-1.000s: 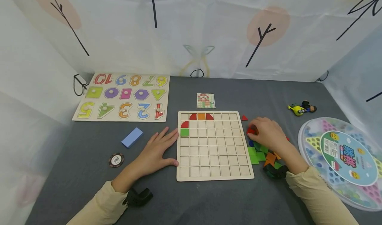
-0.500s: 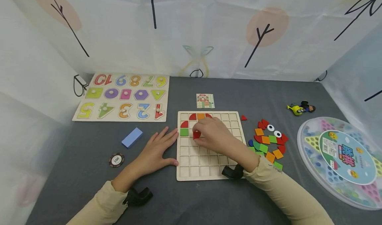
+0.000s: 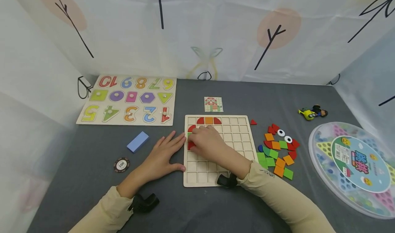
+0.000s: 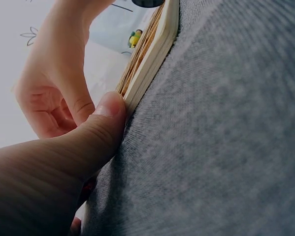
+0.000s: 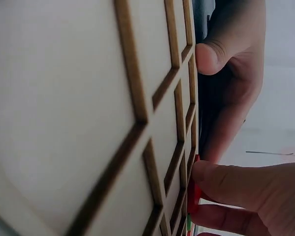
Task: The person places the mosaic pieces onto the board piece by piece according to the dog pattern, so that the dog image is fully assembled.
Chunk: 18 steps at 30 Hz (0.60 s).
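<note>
A pale wooden grid board (image 3: 220,162) lies in the middle of the table in the head view. My right hand (image 3: 208,142) reaches over its left part and pinches a red tile (image 3: 191,146) at the left column; in the right wrist view thumb and finger hold the red tile (image 5: 193,189) at the cells' edge. Along the top row sit an orange square tile (image 3: 208,120) and a red rounded tile on each side. Another red rounded tile (image 3: 192,127) lies in the left column. With spread fingers, my left hand (image 3: 165,154) touches the board's left edge.
Right of the board lie loose green (image 3: 269,162), orange and red tiles. A small picture card (image 3: 213,104) sits behind the board. Left are a number puzzle (image 3: 128,100), a blue block (image 3: 138,142) and a chip (image 3: 121,164). A round game box (image 3: 359,164) and toy figures (image 3: 313,113) are right.
From the tile pile at right, my right hand has carried a red tile leftward over the board to its left column. My left hand stays at the board's edge.
</note>
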{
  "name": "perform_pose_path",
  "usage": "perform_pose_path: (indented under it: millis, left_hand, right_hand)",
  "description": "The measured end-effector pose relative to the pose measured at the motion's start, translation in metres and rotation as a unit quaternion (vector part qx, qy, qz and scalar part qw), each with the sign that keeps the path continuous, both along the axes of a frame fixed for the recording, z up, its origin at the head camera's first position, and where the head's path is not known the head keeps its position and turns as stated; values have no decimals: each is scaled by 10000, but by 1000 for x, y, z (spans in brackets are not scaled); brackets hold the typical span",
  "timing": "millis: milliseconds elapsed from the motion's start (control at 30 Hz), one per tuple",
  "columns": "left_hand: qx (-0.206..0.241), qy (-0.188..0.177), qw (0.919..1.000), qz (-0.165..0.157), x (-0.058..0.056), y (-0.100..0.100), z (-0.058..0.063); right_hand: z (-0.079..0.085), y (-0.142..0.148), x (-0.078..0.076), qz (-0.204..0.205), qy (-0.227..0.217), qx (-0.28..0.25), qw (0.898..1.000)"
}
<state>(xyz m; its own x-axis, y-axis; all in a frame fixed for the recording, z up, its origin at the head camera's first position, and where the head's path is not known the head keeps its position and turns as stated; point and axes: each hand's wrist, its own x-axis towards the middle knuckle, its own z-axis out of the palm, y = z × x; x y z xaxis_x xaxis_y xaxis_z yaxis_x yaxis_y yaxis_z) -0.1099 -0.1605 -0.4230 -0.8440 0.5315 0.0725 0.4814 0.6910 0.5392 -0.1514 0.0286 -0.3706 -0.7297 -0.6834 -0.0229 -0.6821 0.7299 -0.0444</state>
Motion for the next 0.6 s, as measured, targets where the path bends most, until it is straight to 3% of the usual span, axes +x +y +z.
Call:
perform_pose_path:
  millis: [333, 500, 600]
  left_hand:
    - [-24, -7, 10000, 20, 0, 0, 0]
    - [-21, 2, 10000, 10, 0, 0, -1]
    - [-12, 20, 10000, 6, 0, -1, -1]
  right_hand:
    - [3, -5, 3, -47, 254, 473, 9985]
    - [6, 7, 2, -7, 110, 139, 9998]
    - [14, 27, 1, -198, -9, -183, 9996]
